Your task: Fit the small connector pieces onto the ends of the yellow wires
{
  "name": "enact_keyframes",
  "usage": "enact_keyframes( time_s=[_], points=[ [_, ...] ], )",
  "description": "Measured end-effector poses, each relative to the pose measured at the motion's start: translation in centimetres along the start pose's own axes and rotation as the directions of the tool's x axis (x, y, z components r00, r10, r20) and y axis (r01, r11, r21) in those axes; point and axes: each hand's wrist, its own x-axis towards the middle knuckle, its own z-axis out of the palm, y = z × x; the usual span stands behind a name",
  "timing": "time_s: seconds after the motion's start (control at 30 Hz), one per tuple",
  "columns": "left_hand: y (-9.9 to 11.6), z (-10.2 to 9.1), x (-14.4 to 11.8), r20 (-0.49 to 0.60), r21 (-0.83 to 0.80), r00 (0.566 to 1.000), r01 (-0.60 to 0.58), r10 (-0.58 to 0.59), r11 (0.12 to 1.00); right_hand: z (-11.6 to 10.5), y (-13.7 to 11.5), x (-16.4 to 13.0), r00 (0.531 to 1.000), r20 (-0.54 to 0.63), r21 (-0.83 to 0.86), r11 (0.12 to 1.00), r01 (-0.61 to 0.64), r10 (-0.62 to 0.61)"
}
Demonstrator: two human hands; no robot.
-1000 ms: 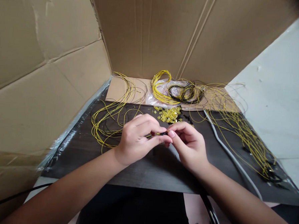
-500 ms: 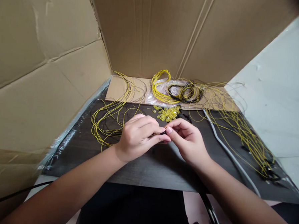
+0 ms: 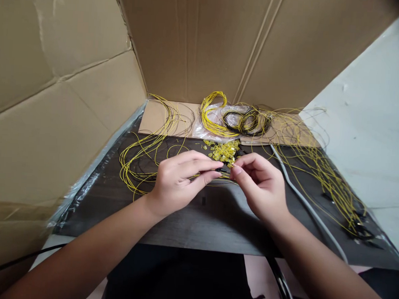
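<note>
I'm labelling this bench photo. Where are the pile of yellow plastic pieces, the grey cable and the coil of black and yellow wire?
pile of yellow plastic pieces [image 3: 225,151], head view, middle of the heap.
grey cable [image 3: 305,203], head view, mid-length on the tabletop.
coil of black and yellow wire [image 3: 247,120], head view, coil's lower loop.

Makeshift wire-assembly bench: cardboard screens [image 3: 55,93], yellow wire coils [image 3: 142,160].

Dark wood-grain tabletop [image 3: 195,225], walled left and rear by tall brown cardboard sheets [image 3: 55,93]. Clear plastic bag [image 3: 207,127] at the back, coiled yellow wire bundle [image 3: 213,116] on it, black-and-yellow wire coil [image 3: 248,121] just beside. Pile of small yellow translucent plastic pieces [image 3: 224,151] mid-table. Grey cable [image 3: 303,202] runs along right. Loose yellow wire strands [image 3: 334,188] far right
</note>
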Motion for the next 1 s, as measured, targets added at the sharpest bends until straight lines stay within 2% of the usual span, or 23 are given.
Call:
enact_keyframes(
  time_s=[0.23, 1.0],
  points=[
    [-0.08, 0.06, 0.26, -0.044, -0.105, 0.996, 0.07, -0.075, 0.992, -0.25, -0.45, -0.16, 0.997, 0.078, 0.015, 1.0, 0.009, -0.01],
    [0.02, 0.07, 0.13, -0.027, -0.118, 0.996, 0.076, -0.08, 0.99, -0.06, -0.92, -0.24, 0.998, 0.054, -0.013, 1.0, -0.026, 0.027]
  ],
)
